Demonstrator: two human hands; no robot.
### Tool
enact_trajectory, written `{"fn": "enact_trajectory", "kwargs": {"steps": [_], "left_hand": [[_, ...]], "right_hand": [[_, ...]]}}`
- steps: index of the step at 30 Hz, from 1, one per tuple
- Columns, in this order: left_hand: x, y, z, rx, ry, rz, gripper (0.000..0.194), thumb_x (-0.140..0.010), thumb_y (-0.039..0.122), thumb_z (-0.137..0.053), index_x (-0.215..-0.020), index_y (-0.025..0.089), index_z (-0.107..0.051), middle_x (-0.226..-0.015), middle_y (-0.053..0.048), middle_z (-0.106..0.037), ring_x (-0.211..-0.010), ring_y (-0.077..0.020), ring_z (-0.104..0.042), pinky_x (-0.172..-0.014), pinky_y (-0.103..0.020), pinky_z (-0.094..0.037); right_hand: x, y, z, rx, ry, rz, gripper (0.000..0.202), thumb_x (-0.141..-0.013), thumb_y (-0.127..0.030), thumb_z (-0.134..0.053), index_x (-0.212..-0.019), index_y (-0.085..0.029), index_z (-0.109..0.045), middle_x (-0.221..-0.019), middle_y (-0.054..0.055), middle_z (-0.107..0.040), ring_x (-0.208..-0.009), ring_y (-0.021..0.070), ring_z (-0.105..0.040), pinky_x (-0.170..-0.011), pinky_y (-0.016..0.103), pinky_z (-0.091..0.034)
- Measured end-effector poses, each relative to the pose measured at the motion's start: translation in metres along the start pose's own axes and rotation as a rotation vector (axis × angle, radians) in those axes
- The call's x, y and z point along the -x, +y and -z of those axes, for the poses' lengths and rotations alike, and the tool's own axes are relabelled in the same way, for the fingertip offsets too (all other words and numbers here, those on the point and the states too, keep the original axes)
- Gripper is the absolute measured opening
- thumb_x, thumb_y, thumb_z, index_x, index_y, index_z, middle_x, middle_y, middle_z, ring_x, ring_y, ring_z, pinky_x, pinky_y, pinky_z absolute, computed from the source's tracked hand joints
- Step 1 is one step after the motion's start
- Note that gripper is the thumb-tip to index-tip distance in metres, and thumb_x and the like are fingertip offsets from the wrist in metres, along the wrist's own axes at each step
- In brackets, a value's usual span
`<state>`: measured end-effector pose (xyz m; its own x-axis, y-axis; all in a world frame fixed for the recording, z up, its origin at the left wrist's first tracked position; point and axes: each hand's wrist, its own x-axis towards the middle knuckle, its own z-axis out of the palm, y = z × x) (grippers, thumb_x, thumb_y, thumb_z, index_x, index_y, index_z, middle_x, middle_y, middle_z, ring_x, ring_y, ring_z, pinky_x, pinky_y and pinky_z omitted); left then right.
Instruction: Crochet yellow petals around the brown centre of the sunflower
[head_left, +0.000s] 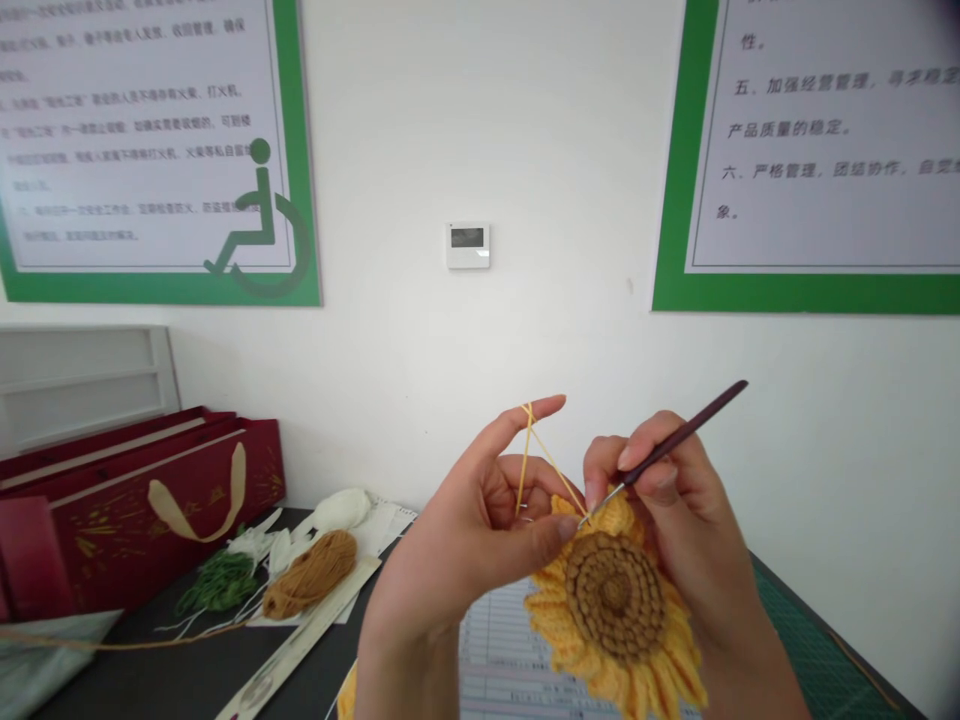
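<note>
A crocheted sunflower point(616, 600) with a brown centre and yellow petals hangs between my two hands. My left hand point(491, 510) pinches its upper left edge between thumb and fingers. Yellow yarn point(526, 450) loops over the raised left index finger and runs down to the flower. In my right hand point(675, 490) is a crochet hook point(686, 430) with a dark purple handle, held like a pen. Its metal tip meets the yarn at the flower's top edge, close to my left thumb. Some right fingers are hidden behind the petals.
Red gift bags point(165, 510) stand at the left. Beside them lie brown yarn point(319, 572), green yarn point(217, 582), white yarn point(341, 509) and a ruler point(300, 640). Printed paper point(502, 650) lies below my hands, and a green cutting mat point(810, 640) is at the right.
</note>
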<state>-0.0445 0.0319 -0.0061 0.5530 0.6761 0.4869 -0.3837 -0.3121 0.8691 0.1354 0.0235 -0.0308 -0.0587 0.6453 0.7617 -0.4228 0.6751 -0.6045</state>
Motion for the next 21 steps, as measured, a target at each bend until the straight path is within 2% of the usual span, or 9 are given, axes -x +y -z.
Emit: {"fn": "enact_trajectory", "kwargs": {"steps": [5, 8, 13, 21], "left_hand": [[-0.002, 0.001, 0.0, 0.014, 0.033, 0.046, 0.075, -0.08, 0.013, -0.086, -0.146, 0.03, -0.055, -0.083, -0.001, -0.069, -0.07, -0.0117, -0.056, -0.059, -0.023, -0.039], [-0.004, 0.001, -0.003, 0.022, 0.06, 0.057, 0.075, -0.077, 0.015, -0.088, -0.144, 0.027, -0.055, -0.08, 0.0, -0.069, -0.068, -0.0115, -0.055, -0.06, -0.024, -0.038], [-0.003, 0.002, -0.006, 0.04, 0.084, 0.061, 0.064, -0.077, 0.017, -0.089, -0.134, 0.019, -0.061, -0.078, -0.001, -0.071, -0.064, -0.0099, -0.052, -0.06, -0.024, -0.037], [-0.006, 0.006, -0.009, 0.062, 0.128, 0.093, 0.059, -0.073, 0.021, -0.092, -0.125, 0.015, -0.065, -0.076, -0.002, -0.072, -0.064, -0.0107, -0.053, -0.061, -0.025, -0.037]], "right_hand": [[0.001, -0.004, -0.001, 0.026, -0.061, -0.02, 0.016, -0.1, -0.046, -0.06, -0.098, -0.03, -0.058, -0.082, 0.001, -0.072, -0.066, 0.0167, -0.061, -0.061, 0.03, -0.049], [0.001, -0.003, -0.002, 0.029, -0.057, 0.003, 0.017, -0.1, -0.047, -0.06, -0.098, -0.03, -0.057, -0.08, 0.001, -0.073, -0.066, 0.0161, -0.062, -0.059, 0.027, -0.047], [0.001, -0.004, -0.002, 0.049, 0.016, -0.001, 0.021, -0.099, -0.05, -0.061, -0.096, -0.03, -0.056, -0.076, -0.001, -0.073, -0.068, 0.0167, -0.065, -0.066, 0.031, -0.05], [-0.003, -0.006, 0.008, 0.18, -0.044, 0.08, 0.024, -0.1, -0.053, -0.057, -0.097, -0.029, -0.056, -0.075, -0.001, -0.074, -0.067, 0.0184, -0.068, -0.065, 0.032, -0.048]]}}
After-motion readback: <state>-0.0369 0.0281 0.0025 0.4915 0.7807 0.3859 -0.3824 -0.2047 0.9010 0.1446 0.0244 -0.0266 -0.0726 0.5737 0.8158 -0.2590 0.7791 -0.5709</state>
